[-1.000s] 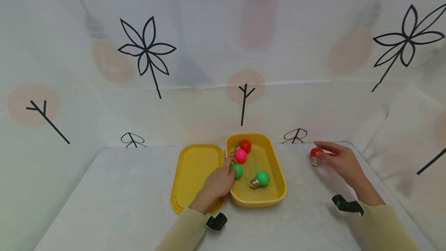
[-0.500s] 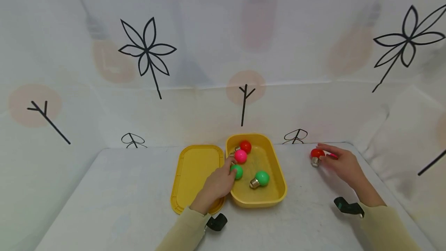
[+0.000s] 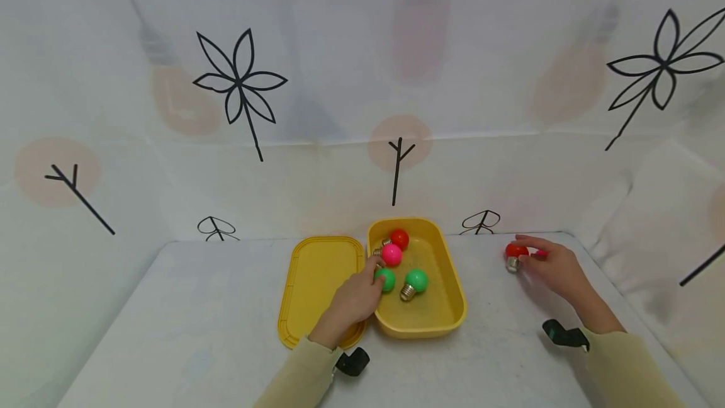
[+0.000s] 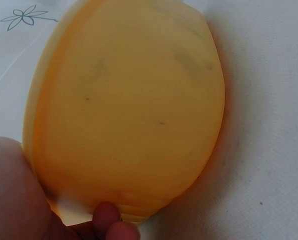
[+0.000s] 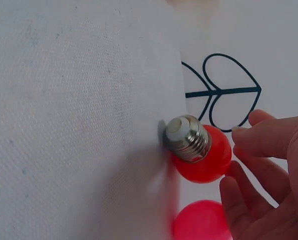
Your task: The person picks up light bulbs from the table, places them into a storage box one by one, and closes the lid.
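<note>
My left hand (image 3: 355,294) grips the left rim of a yellow plastic box (image 3: 456,307), and the left wrist view shows its fingers at the wall of the box (image 4: 129,110). Inside lie a red light bulb (image 3: 399,238), a pink bulb (image 3: 391,255) and two green bulbs, one (image 3: 387,279) beside my left fingers and another (image 3: 416,281) in the middle. Over on the right, my right hand (image 3: 557,268) hovers with parted fingers at a second red bulb (image 5: 208,160), which stands on the table; contact is unclear. A second pink bulb (image 5: 201,222) sits beside it, partly hidden by that hand.
A flat yellow lid (image 3: 320,282) lies on the white table (image 3: 215,320), left of the box and partly under my left forearm. Behind the table rises a white cloth backdrop (image 3: 328,187) with printed leaves.
The green bulb in the middle of the box has rolled to the left and slightly away. My right hand has drawn back slightly from the red bulb. My left hand stays put.
</note>
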The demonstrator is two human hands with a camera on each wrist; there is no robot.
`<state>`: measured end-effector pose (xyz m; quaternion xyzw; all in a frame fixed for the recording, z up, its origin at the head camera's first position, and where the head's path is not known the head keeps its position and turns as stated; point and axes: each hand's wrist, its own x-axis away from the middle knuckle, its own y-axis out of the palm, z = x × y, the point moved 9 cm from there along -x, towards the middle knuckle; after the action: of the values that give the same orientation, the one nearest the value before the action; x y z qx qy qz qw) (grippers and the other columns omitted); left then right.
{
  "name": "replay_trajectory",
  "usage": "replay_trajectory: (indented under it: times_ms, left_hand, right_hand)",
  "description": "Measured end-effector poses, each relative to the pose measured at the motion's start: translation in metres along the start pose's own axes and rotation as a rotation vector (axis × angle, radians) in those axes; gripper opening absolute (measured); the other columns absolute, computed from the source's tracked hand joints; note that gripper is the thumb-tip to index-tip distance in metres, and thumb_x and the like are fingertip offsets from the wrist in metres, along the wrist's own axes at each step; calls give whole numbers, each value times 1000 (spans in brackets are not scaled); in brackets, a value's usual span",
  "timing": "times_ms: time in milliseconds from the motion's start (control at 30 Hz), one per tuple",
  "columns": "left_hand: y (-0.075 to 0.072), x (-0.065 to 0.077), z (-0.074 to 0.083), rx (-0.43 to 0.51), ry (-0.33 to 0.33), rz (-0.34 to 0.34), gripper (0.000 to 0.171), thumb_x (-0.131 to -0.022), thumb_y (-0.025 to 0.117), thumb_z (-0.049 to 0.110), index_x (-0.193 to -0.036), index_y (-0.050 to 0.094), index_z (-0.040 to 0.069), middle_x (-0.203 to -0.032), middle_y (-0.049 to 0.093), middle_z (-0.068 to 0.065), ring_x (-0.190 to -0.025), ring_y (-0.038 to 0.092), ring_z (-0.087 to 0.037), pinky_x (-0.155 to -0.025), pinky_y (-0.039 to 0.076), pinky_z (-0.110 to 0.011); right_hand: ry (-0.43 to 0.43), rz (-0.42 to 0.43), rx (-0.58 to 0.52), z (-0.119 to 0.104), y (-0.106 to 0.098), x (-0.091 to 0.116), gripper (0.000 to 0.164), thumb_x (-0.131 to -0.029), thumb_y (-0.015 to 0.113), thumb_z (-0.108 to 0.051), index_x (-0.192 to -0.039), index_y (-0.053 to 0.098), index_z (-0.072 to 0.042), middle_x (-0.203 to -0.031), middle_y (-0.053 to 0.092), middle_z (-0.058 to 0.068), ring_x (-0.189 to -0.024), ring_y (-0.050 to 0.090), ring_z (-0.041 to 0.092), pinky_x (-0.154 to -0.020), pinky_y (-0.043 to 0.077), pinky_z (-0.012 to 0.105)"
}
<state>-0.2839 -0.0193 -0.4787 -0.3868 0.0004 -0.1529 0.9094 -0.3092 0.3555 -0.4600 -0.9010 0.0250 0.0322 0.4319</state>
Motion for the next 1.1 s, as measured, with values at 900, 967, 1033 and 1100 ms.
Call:
replay_trajectory:
  times_ms: [900,967,1033,1100]
  left_hand:
    - [1,-2,-2,-14,2,5,29,-106,43,32,-133,43,23,-61,46,-3,-49,47,-21,-47,36,-30]
    - [1,-2,-2,-14,2,5,29,-106,43,32,-133,43,23,-61,46,-3,-49,47,-20,-47,36,-30]
    - [1,-2,-2,-16,1,5,29,-106,43,32,-134,43,23,-61,46,-3,-49,47,-20,-47,36,-30]
    - [1,-2,-1,-15,3,7,29,-106,43,32,-134,44,23,-61,46,-3,-49,47,-20,-48,36,-30]
  right_hand:
    - [-19,-37,61,-1,10,3,40,-89,71,-7,-127,63,-1,-132,50,32,-113,42,52,-76,55,52]
    - [-29,-33,65,-2,10,4,39,-88,72,-8,-125,64,-1,-131,52,31,-113,43,51,-77,55,53]
    - [-47,-30,73,-4,10,4,38,-88,72,-8,-124,65,0,-131,53,31,-114,44,51,-81,52,57]
    - [-58,-26,79,-5,10,4,38,-88,73,-9,-123,65,0,-131,53,30,-116,44,52,-84,50,60]
